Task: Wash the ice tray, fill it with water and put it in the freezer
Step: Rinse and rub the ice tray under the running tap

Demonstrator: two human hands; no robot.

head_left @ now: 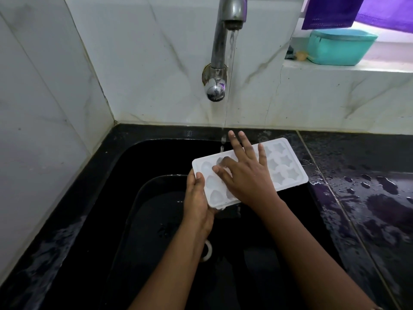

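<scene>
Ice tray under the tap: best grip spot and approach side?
Take the ice tray by the flat rim of its left short end, coming in from the left, thumb on top and fingers beneath, as the left hand does. The tray is thin and wide, its moulded cavities give no hold, and the right hand lies flat across the middle.

We logged dim, cool light, daylight blowing out the ledge upper right. Sink near black; tap glinted. Edges bowed; right hand slightly blurred.
</scene>
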